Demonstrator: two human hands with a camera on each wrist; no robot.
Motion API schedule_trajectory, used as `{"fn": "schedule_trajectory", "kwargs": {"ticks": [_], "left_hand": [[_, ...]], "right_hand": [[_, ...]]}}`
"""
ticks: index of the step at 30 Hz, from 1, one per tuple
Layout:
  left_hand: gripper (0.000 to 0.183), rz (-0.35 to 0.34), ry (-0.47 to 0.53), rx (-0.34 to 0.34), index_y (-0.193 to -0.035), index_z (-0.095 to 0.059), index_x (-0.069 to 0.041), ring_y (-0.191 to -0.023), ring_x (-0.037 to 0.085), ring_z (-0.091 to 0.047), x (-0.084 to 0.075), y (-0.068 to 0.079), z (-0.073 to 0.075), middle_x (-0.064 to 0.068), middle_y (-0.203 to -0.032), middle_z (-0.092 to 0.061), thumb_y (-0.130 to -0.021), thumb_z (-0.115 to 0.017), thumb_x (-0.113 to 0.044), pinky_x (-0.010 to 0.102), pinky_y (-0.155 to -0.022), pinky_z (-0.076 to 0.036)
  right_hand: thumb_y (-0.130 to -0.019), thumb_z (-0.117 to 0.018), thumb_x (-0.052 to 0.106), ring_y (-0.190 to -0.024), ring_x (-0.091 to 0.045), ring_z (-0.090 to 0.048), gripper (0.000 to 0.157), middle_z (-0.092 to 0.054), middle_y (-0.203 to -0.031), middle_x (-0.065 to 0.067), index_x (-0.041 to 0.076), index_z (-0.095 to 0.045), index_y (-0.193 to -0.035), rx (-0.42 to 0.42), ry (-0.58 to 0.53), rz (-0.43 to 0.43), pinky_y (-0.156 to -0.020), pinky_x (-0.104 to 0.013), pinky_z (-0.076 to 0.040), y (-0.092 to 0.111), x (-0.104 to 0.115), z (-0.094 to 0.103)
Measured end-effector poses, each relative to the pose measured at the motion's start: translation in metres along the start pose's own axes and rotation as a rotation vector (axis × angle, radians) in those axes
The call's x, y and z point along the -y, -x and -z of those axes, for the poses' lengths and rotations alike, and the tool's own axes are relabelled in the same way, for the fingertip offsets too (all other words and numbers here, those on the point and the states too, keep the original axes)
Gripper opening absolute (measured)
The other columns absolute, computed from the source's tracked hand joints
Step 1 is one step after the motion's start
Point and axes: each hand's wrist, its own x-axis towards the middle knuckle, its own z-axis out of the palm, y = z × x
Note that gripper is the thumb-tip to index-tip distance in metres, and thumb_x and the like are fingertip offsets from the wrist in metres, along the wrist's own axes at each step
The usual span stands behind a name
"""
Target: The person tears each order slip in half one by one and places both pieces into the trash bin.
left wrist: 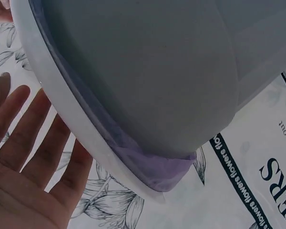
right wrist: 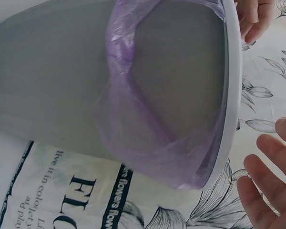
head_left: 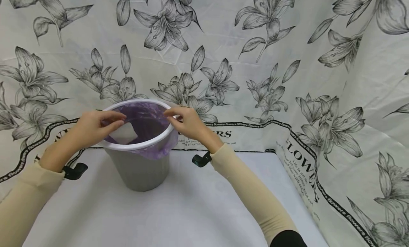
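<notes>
A grey trash bin [head_left: 140,174] with a white rim [head_left: 148,143] stands upright. A thin purple trash bag [head_left: 156,151] lines it and is folded over the rim at the front right; the right wrist view shows this overhang bunched and twisted. Inside, a pale patch [head_left: 124,134] shows at the left; I cannot tell what it is. My left hand [head_left: 97,124] is at the left of the rim, fingers extended over the opening. At the right of the rim is my right hand [head_left: 186,122], its fingers loosely bent and spread, with nothing seen held.
The bin stands on a white tabletop [head_left: 204,211]. Behind and to the right hangs a white cloth [head_left: 271,97] with black line-drawn flowers and a lettered border, close to the bin's back. Dark wrist devices [head_left: 76,171] are worn at both wrists.
</notes>
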Motion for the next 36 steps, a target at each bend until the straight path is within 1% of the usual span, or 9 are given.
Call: {"fn": "schedule_trajectory", "kwargs": {"ticks": [5,8,10,13,17,22,25,30,36], "left_hand": [[0.043,0.099,0.048,0.038,-0.139,-0.064,-0.014,-0.106,0.04,-0.071,-0.007,0.008,0.003,0.017,-0.127,-0.071,-0.101,-0.067,-0.034,0.052,-0.088,-0.058],[0.051,0.089,0.06,0.047,-0.144,-0.06,-0.019,-0.118,0.046,-0.064,-0.019,0.01,0.004,0.021,-0.139,-0.064,-0.098,-0.07,-0.039,0.065,-0.096,-0.05],[0.056,0.065,0.056,0.053,-0.147,-0.058,-0.023,-0.128,0.047,-0.058,-0.029,0.011,0.001,0.02,-0.146,-0.059,-0.096,-0.072,-0.041,0.068,-0.102,-0.045],[0.059,0.007,0.054,0.05,-0.147,-0.057,-0.026,-0.14,0.042,-0.05,-0.042,0.011,-0.007,0.014,-0.15,-0.057,-0.093,-0.074,-0.042,0.066,-0.111,-0.039],[0.062,-0.111,0.066,0.038,-0.147,-0.057,-0.023,-0.141,0.033,-0.05,-0.058,0.013,-0.021,0.005,-0.149,-0.058,-0.091,-0.078,-0.038,0.058,-0.115,-0.04],[0.07,-0.268,0.061,0.059,-0.149,-0.054,-0.018,-0.143,0.031,-0.049,-0.079,0.015,-0.038,0.005,-0.151,-0.056,-0.088,-0.082,-0.038,0.055,-0.116,-0.04],[0.073,-0.315,0.095,0.072,-0.15,-0.052,-0.016,-0.147,0.034,-0.044,-0.089,0.016,-0.052,0.007,-0.154,-0.053,-0.087,-0.082,-0.039,0.059,-0.118,-0.037],[0.075,-0.362,0.223,0.014,-0.151,-0.051,-0.014,-0.15,0.038,-0.038,-0.097,0.023,-0.088,0.008,-0.155,-0.052,-0.087,-0.083,-0.036,0.059,-0.12,-0.033],[0.071,-0.418,0.368,-0.021,-0.149,-0.052,-0.012,-0.146,0.029,-0.046,-0.104,0.04,-0.133,0.006,-0.153,-0.054,-0.087,-0.082,-0.028,0.042,-0.121,-0.038]], "right_hand": [[-0.1,-0.065,0.01,-0.128,-0.027,-0.062,0.029,-0.066,-0.137,-0.012,0.005,-0.069,-0.128,-0.017,0.041,-0.023,-0.098,-0.037,-0.058,0.016,-0.009,0.003],[-0.101,-0.066,0.017,-0.14,-0.028,-0.053,0.034,-0.058,-0.148,-0.013,0.007,-0.067,-0.134,-0.002,0.081,-0.057,-0.11,-0.045,-0.05,0.028,-0.014,0.007],[-0.101,-0.066,0.021,-0.145,-0.029,-0.048,0.038,-0.053,-0.154,-0.013,0.008,-0.065,-0.137,0.02,0.106,-0.076,-0.117,-0.047,-0.043,0.036,-0.017,0.009],[-0.101,-0.066,0.026,-0.149,-0.031,-0.042,0.044,-0.047,-0.158,-0.014,0.009,-0.062,-0.141,0.058,0.136,-0.109,-0.12,-0.052,-0.037,0.049,-0.021,0.012],[-0.101,-0.067,0.031,-0.151,-0.033,-0.038,0.048,-0.044,-0.16,-0.013,0.011,-0.059,-0.144,0.097,0.153,-0.169,-0.121,-0.055,-0.035,0.068,-0.027,0.015],[-0.101,-0.066,0.032,-0.151,-0.035,-0.037,0.051,-0.043,-0.161,-0.014,0.012,-0.056,-0.147,0.1,0.148,-0.226,-0.12,-0.059,-0.035,0.095,-0.039,0.015],[-0.1,-0.067,0.031,-0.15,-0.036,-0.039,0.053,-0.044,-0.16,-0.015,0.01,-0.055,-0.148,0.072,0.132,-0.254,-0.119,-0.06,-0.036,0.112,-0.049,0.01],[-0.098,-0.069,0.029,-0.147,-0.035,-0.043,0.055,-0.048,-0.157,-0.016,0.008,-0.055,-0.147,0.034,0.062,-0.316,-0.118,-0.056,-0.038,0.146,-0.063,-0.01],[-0.097,-0.071,0.03,-0.148,-0.033,-0.043,0.057,-0.049,-0.157,-0.014,0.01,-0.054,-0.148,0.018,0.024,-0.402,-0.12,-0.054,-0.036,0.179,-0.078,-0.036]]}}
